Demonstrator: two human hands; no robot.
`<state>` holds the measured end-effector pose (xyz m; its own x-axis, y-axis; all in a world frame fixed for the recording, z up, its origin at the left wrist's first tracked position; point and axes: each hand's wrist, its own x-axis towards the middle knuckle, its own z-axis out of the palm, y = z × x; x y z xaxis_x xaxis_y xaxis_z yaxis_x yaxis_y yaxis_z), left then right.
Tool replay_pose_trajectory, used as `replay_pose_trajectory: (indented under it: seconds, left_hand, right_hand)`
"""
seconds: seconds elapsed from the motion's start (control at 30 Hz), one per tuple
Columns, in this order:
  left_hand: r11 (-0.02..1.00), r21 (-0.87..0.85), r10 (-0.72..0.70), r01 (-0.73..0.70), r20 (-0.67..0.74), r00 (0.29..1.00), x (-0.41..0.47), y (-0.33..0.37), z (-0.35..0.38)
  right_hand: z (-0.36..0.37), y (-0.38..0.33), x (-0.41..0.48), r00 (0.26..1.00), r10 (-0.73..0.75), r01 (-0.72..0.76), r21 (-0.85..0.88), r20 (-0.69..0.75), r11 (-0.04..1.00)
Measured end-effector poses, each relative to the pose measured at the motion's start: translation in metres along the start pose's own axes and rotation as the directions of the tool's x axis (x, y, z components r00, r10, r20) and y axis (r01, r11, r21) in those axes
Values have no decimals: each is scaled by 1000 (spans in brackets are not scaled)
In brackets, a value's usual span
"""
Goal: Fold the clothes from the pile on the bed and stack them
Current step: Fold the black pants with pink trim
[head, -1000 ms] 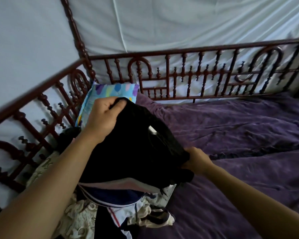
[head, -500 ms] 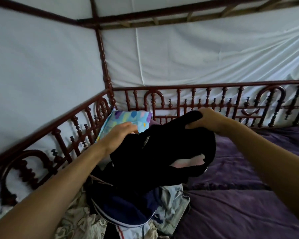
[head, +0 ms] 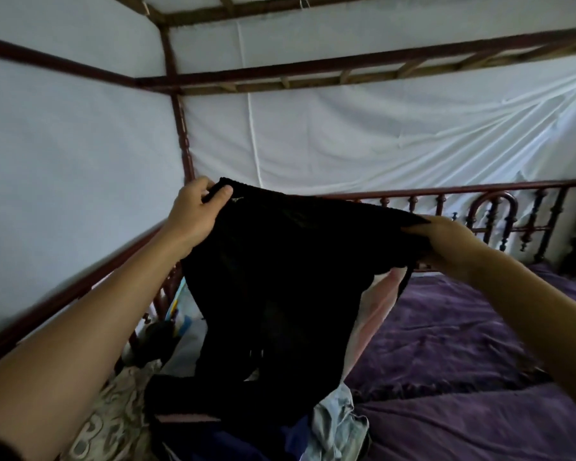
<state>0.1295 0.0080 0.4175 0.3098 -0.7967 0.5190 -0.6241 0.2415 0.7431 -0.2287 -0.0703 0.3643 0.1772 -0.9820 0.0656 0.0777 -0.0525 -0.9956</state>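
A black garment (head: 280,267) hangs spread in the air in front of me, its top edge stretched between both hands. My left hand (head: 197,211) pinches the upper left corner. My right hand (head: 446,241) grips the upper right corner. Pink lining (head: 376,301) shows on the garment's right side. Its lower end trails down onto the pile of clothes (head: 333,424) at the bottom centre, where navy, pale blue and patterned pieces lie jumbled.
A purple blanket (head: 463,354) covers the bed to the right. Dark red wooden railings (head: 492,211) run along the back and left sides, with white netting (head: 346,134) behind them. A colourful pillow (head: 180,314) is partly hidden behind the garment.
Both hands have lifted the black garment off the pile and pulled its top edge apart, so it now hangs spread out. The view has tilted upward.
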Motion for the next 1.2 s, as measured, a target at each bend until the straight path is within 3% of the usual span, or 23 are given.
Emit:
replay_pose_trajectory:
  seconds: [0.03,0.1,0.17,0.2,0.23,0.27,0.3,0.4,0.5,0.57,0.67,0.73,0.77,0.83,1.0,1.2]
  left_hand:
    - [999,-45,-25,28,50,998,4,0,3]
    - [986,-139,-75,97,159,984,14,-4,6]
    - [944,-248,-129,216,326,936,24,-12,5]
    - [906,-300,-141,299,451,881,29,-17,6]
    - [870,-324,-137,373,567,812,32,-22,9]
    - [850,-318,-125,419,652,748,35,-28,15]
    - [850,-292,-117,438,707,698,38,-33,24]
    - [880,-206,-111,429,787,607,36,-40,72]
    - [885,-205,-78,418,820,567,27,-33,132]
    - [881,-253,-22,400,822,569,23,-20,172]
    - [891,-302,43,338,798,601,17,8,231]
    - [932,-269,55,244,770,636,11,23,275]
    - [952,-239,63,191,765,641,7,30,297]
    - [967,-203,73,152,798,598,-7,44,346]
    - [986,-148,98,79,889,447,-59,78,479]
    - [997,21,14,-75,898,440,-144,109,655]
  right_hand:
    - [1,-5,-4,1000,22,-21,96,-2,995]
    - [-5,-15,-13,999,-6,1,100,47,995]
    - [-19,-15,-24,978,-132,164,-206,162,965]
    - [-24,-10,-30,960,-178,261,-458,217,850]
    - [-29,0,-36,949,-214,315,-699,231,642]
    - [-32,14,-40,936,-283,317,-845,207,431]
    - [-36,27,-43,919,-356,289,-900,167,325]
    - [-64,65,-54,885,-465,279,-820,18,500]
    - [-109,86,-76,949,-270,81,-699,-165,710]
    - [-134,96,-100,947,-206,0,-640,-248,769]
    - [-162,101,-142,904,-249,3,-579,-347,815]
    - [-181,105,-166,913,-221,-46,-625,-343,779]
    - [-190,109,-176,912,-211,-110,-708,-350,698]
    - [-215,121,-191,885,-198,-238,-773,-423,588]
    - [-316,171,-224,819,-113,-368,-665,-563,650]
    - [-470,261,-238,803,125,-546,-634,-583,547]
